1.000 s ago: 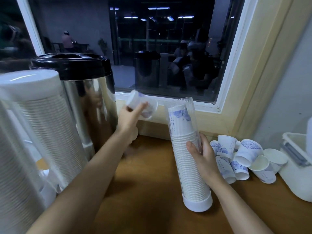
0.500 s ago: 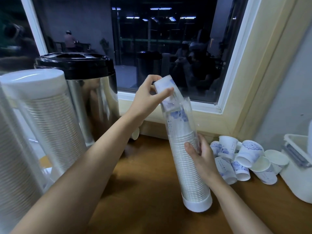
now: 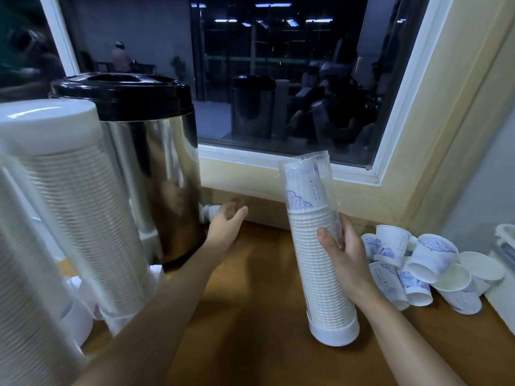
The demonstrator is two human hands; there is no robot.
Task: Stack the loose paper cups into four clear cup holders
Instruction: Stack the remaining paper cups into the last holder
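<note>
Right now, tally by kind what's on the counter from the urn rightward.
Steel urn: 1
Clear cup holder, gripped by the right hand: 1
Loose paper cups: 8 (7 piled at right, 1 by the left hand)
White tub: 1
Total: 11

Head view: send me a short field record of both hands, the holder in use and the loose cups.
left hand: open, holds nothing, fingers by a lone cup lying at the base of the urn; contact unclear, blurred
right hand: grips the clear holder at mid-height
clear holder: base on the table, cup stack nearly to its rim
loose cups: heap on the table right of the holder
filled holders: far left, beside the urn
</note>
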